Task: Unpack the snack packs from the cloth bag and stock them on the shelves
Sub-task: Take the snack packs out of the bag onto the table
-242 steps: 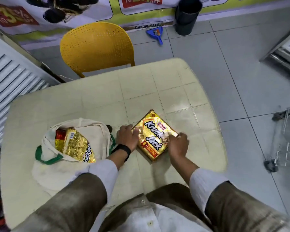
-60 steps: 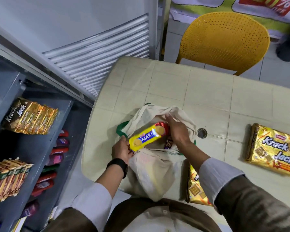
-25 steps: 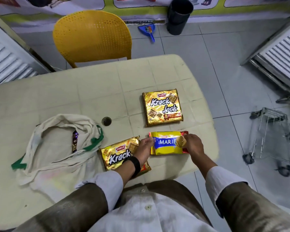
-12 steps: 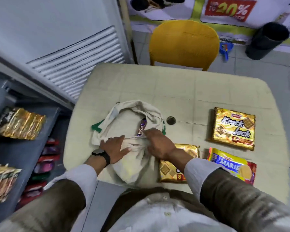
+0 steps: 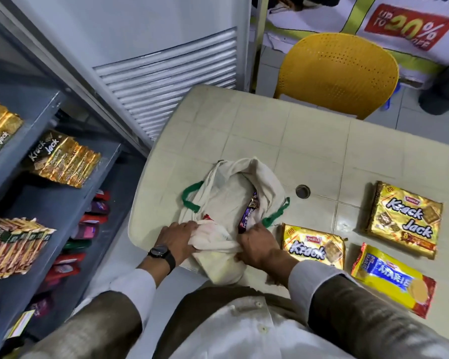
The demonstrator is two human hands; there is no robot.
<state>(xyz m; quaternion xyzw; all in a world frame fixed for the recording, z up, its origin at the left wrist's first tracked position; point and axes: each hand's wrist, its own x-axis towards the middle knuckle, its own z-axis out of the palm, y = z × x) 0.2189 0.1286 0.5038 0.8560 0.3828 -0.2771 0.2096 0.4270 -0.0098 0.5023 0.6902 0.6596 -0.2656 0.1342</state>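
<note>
The cream cloth bag (image 5: 231, 193) with green handles lies on the table's near left corner. My left hand (image 5: 178, 238) presses and bunches its near edge; my right hand (image 5: 257, 246) grips the cloth on the other side. A purple chocolate bar (image 5: 248, 216) pokes out of the bag's mouth. To the right lie a gold Krack Jack pack (image 5: 314, 244), a second Krack Jack pack (image 5: 405, 218) farther right, and a yellow Marie pack (image 5: 392, 278) near the table edge.
Grey shelves (image 5: 49, 203) on the left hold gold Krack Jack packs (image 5: 62, 159), brown-red packs (image 5: 13, 244) and small red and purple packets lower down. The cream table (image 5: 283, 130) has a centre hole. A yellow chair (image 5: 340, 71) stands behind it. A louvred white unit (image 5: 171, 73) stands between shelves and table.
Since half a second ago both hands stay on the bag's near edge, gathering the cloth tighter. The view has moved closer and tilted left. A second ago they were laying down the Marie pack.
</note>
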